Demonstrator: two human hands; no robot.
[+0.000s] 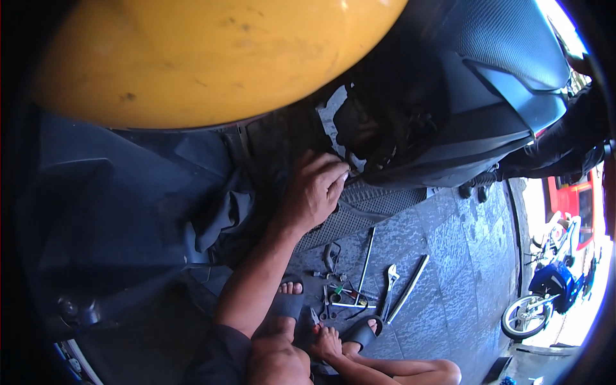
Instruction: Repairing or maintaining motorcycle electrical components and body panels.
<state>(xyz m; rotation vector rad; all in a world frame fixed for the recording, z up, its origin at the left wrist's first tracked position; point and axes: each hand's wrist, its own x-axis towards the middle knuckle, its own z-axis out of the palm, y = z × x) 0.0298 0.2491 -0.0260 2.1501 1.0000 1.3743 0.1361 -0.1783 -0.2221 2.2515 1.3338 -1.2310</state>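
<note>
My left hand [317, 184] reaches up to a dark scooter [475, 109], its fingers curled together beside an opening in the bodywork. Whatever those fingers may grip is hidden from this side. Dark parts and a pale metal piece [330, 115] show inside the opening. Low in the view, near my sandalled feet, my right hand [327, 344] is closed round the red handles of a pair of pliers [315, 319], jaws pointing away from me. Just beneath my left hand runs the scooter's textured footboard [366, 210].
On the grey floor lie an adjustable wrench [390, 282], a long metal bar [409, 289], a thin rod [366, 258], scissors [326, 307] and several small parts. A big yellow rounded surface [212, 64] fills the top. A blue motorcycle [555, 285] and a person's dark-clothed legs [545, 157] are at right.
</note>
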